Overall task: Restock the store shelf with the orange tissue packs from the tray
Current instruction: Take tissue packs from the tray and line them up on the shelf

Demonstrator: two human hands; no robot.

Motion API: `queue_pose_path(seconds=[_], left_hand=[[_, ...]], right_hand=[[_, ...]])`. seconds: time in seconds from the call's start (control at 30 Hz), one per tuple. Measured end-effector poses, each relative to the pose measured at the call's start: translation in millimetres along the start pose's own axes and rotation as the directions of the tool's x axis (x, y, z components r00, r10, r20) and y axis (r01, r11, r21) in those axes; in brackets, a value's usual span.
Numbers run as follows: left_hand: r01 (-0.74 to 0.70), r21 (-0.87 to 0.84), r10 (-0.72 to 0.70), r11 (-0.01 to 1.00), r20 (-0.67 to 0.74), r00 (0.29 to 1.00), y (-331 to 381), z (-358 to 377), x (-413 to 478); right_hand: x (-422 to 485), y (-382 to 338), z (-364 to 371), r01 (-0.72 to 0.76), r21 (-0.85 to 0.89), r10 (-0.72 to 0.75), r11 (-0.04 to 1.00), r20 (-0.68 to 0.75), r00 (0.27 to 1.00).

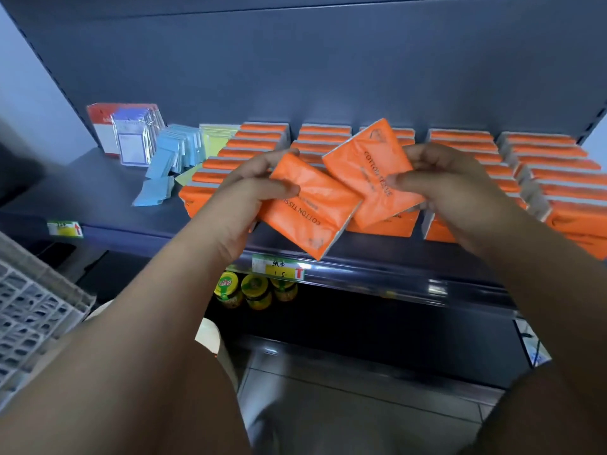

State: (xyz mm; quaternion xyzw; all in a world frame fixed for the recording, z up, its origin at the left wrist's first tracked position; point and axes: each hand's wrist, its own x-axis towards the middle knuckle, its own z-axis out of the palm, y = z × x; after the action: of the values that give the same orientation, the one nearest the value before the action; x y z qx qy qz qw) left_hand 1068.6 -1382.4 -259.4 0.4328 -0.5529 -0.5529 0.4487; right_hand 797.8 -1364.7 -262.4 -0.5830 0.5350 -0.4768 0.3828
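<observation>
the left hand [249, 195] grips one orange tissue pack [315, 208] by its left end, thumb on the printed face and fingers curled behind it. the right hand [460, 188] pinches a second orange pack [368, 169] by its right edge, thumb pressed on the print and fingers curled over the upper edge. the two held packs meet between the hands, and the second pack's lower corner appears to lie over the first pack's right end. both are tilted and held up in front of the shelf [98, 195], not resting on it.

beyond the hands, stocked orange packs [460, 139] stand on edge in rows running front to back across the shelf. one row sits just behind the left hand and more extend past the right hand to its right.

left of the left hand lie yellow packets [218, 139], then blue packets [170, 159]. farther left are red and white packets [131, 133], leaning upright.

below the left hand a price label [279, 267] sits on the shelf rail, with yellow-lidded jars [256, 290] underneath.

the white lattice tray [29, 307] is low and to the left of the left forearm. what it holds cannot be seen.
</observation>
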Motion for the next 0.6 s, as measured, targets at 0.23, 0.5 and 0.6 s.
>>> queue_pose_path(seconds=[0.23,0.5,0.6], left_hand=[[-0.062,0.112,0.066,0.992,-0.032,0.997,1.7,-3.2,-1.0],[-0.110,0.284,0.137,0.952,-0.076,0.988,1.8,-24.5,2.7],[-0.092,0.311,0.130,0.946,-0.106,0.986,0.9,-23.5,3.7]], right_hand=[[-2.0,-2.4,-1.1,0.091,-0.126,-0.097,0.988,-0.040,0.995],[-9.8,-3.8,-4.1,0.110,-0.281,-0.140,0.953,-0.088,0.986],[-11.9,-4.1,-7.3,0.105,-0.355,-0.142,0.929,-0.079,0.987]])
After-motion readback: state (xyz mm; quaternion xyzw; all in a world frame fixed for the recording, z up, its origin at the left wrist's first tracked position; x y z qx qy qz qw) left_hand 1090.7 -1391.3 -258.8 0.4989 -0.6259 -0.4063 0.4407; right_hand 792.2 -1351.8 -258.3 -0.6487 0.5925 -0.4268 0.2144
